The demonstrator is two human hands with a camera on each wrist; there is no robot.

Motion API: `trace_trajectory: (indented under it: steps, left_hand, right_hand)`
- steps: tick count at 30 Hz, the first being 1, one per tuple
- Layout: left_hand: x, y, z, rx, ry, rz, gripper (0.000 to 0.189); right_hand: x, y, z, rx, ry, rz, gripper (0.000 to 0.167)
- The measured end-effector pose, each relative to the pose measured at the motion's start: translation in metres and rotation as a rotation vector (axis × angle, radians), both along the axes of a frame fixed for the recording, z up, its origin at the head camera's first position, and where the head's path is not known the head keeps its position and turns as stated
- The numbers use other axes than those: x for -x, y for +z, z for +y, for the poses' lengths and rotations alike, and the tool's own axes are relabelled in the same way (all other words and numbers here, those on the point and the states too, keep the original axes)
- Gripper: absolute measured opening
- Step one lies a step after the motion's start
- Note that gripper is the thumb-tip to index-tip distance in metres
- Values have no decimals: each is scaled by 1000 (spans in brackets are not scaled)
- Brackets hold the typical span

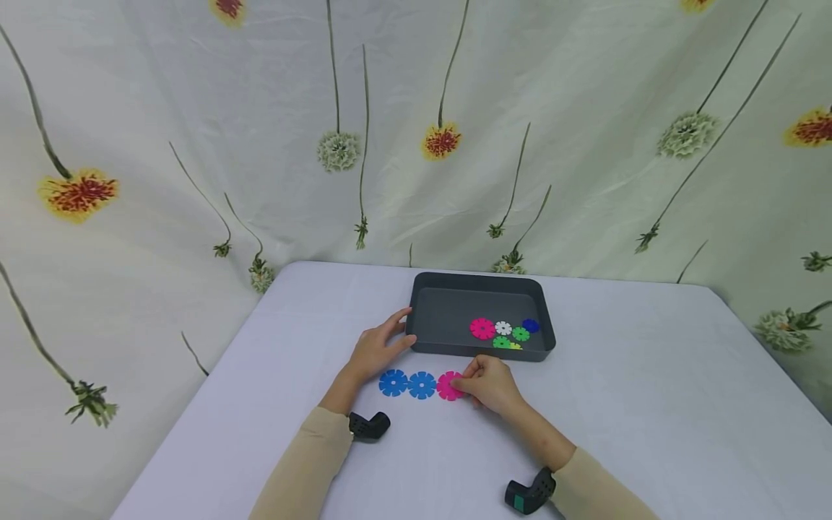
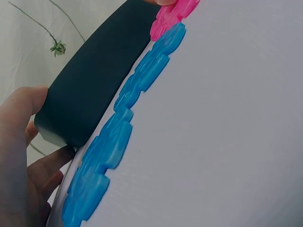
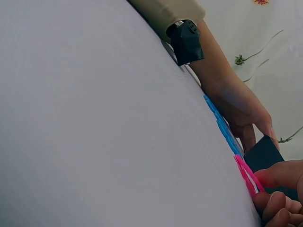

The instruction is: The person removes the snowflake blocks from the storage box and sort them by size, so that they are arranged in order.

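My right hand (image 1: 495, 385) pinches a pink slotted building disc (image 1: 448, 386) by its right side, at the right end of a row. Left of it come two blue slotted discs (image 1: 393, 383), lying flat side by side on the table. In the right wrist view, the pink disc (image 3: 243, 175) shows as two slanting pink edges near the thumb and fingertip. With thumb and fingers apart, my left hand (image 1: 377, 348) touches the dark grey tray (image 1: 448, 352) at its front left corner. The left wrist view shows this hand (image 2: 35, 161) against the tray's outer wall (image 2: 94, 75).
Inside the tray's right part lie several smaller discs and a larger pink disc (image 1: 482, 328); among them are white (image 1: 503, 328), green (image 1: 521, 334) and dark blue (image 1: 530, 326) ones. A white cloth covers the table (image 1: 650, 404). Behind it hangs a flowered curtain (image 1: 585, 144).
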State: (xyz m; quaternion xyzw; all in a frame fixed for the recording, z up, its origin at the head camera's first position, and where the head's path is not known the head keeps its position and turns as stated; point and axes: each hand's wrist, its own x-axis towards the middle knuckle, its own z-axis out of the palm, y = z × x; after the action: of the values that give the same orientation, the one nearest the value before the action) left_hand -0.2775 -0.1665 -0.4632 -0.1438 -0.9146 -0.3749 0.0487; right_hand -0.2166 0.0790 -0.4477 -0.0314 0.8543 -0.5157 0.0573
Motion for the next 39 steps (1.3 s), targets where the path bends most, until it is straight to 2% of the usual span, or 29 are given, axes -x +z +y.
trace_trajectory:
  steps: [20, 28, 32, 39]
  left_hand:
    - [0, 0, 0, 7, 5, -7, 64]
    - [0, 2, -1, 5, 4, 6, 65]
    - [0, 2, -2, 5, 10, 8, 65]
    - [0, 0, -1, -5, 0, 2, 64]
  right_hand:
    - [-1, 2, 0, -6, 4, -23, 22]
    - [5, 6, 7, 54, 97, -47, 19]
    - [8, 13, 12, 55, 135, -60, 18]
    - [15, 34, 21, 15, 155, -52, 16]
